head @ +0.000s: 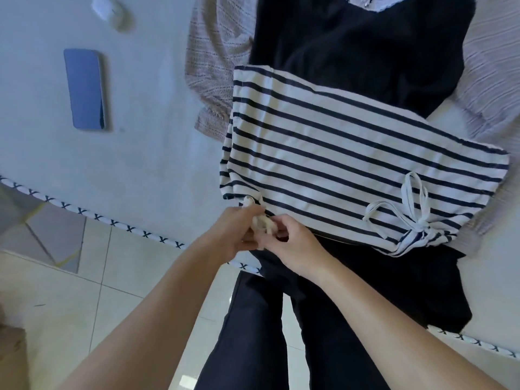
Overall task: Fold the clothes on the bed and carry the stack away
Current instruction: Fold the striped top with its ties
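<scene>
Our left hand (239,229) and right hand (292,249) pinch closed on a soft white drawstring knot (263,223) at the near corner of the folded striped top (351,153). Beyond our grip this smooth cotton rectangle lies on a dark garment (363,43) spread over the bed (152,108). Far left of our hands lies a blue phone (84,88); a tied white bow (408,212) sits right.

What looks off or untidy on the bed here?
The folded navy-and-white striped top has one white tie in a loose bow on the right, while both hands bunch the other tie. A blue phone lies on the sheet.
</scene>
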